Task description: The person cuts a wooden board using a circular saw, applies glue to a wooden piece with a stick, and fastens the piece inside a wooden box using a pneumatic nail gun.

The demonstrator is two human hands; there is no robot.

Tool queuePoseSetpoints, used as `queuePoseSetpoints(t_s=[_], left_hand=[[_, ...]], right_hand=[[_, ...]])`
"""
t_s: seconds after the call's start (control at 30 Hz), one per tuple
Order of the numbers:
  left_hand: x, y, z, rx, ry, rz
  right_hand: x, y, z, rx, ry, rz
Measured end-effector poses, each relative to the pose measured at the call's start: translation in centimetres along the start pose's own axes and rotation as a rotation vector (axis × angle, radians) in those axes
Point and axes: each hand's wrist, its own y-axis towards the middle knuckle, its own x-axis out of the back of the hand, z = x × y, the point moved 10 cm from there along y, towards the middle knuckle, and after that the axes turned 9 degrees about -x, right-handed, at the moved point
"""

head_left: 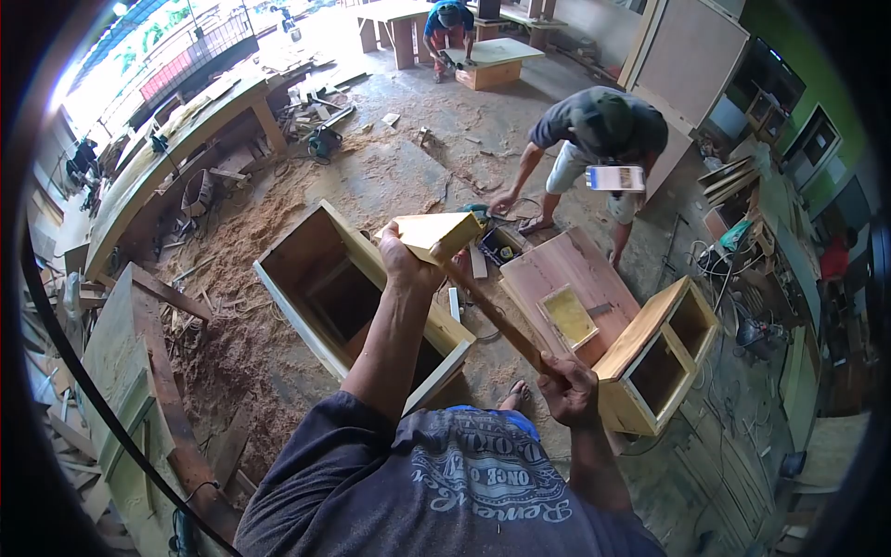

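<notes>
My left hand (408, 255) is closed on a pale yellow wooden piece (432, 229), held up in front of me. In my right hand (569, 388) is the lower end of a long brown wooden handle (497, 320), whose far end reaches the wooden piece; whether the two touch is unclear. Below my left arm stands an open wooden box frame (306, 311) on the floor. To the right of my right hand is a two-compartment wooden box (640, 348), beside a flat reddish wooden panel (575, 269) with a small yellowish rectangle (568, 316) on it.
A person (608, 130) bends over at the right, one hand low near tools. Another person (449, 32) works at a low table (497, 54) farther back. Sawdust (218, 343) and scraps cover the floor; a long bench (176, 153) stands left, cables (738, 269) right.
</notes>
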Motion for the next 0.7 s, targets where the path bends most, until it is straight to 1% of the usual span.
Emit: queuePoseSetpoints(t_s=[0.03,0.1,0.17,0.2,0.27,0.3,0.37,0.4,0.43,0.47,0.5,0.53,0.57,0.6,0.67,0.7], left_hand=[[0.5,0.7,0.0,-0.001,0.000,-0.001],[0.5,2.0,0.3,0.030,-0.125,0.084],[0.5,1.9,0.8,0.033,-0.106,0.083],[0.3,1.4,0.9,0.033,-0.087,0.080],[0.0,0.5,0.8,0.042,-0.046,0.048],[0.3,0.3,0.9,0.054,-0.004,0.016],[0.4,0.4,0.9,0.056,-0.014,0.028],[0.5,0.6,1.0,0.059,-0.022,0.042],[0.8,1.1,1.1,0.061,-0.022,0.042],[1.0,1.9,1.2,0.068,-0.102,0.040],[0.7,1.9,1.2,0.075,-0.182,0.037],[0.8,1.7,1.2,0.077,-0.181,0.035],[0.6,1.2,1.5,0.111,-0.128,0.067],[0.3,0.7,1.8,0.145,-0.074,0.100],[0.4,1.0,2.1,0.139,-0.076,0.071],[0.7,1.1,2.2,0.133,-0.081,0.043]], right_hand=[[0.2,0.1,0.1,-0.004,0.005,-0.003],[0.2,-0.3,-0.3,-0.013,0.007,-0.010],[0.1,-0.7,-2.3,-0.080,0.006,-0.061],[0.0,-0.8,-2.1,-0.081,0.007,-0.060],[-0.6,-1.0,-0.4,0.055,-0.086,-0.058],[-0.7,-1.7,-1.0,0.055,-0.086,-0.057],[-1.7,-3.7,-5.7,-0.246,0.263,0.030],[-1.3,-3.7,-5.1,-0.248,0.264,0.028],[-2.0,-3.9,-5.2,-0.410,0.534,0.140],[-3.1,-4.2,-5.1,-0.568,0.805,0.254],[-3.1,-4.0,-4.7,-0.569,0.805,0.254],[-3.6,-4.2,-4.8,-0.637,0.807,0.279],[-4.0,-4.4,-5.0,-0.704,0.809,0.304],[-3.9,-4.3,-5.2,-0.705,0.809,0.301],[-4.9,-4.7,-5.6,-0.779,0.821,0.406],[-5.0,-4.5,-5.6,-0.780,0.821,0.407]])
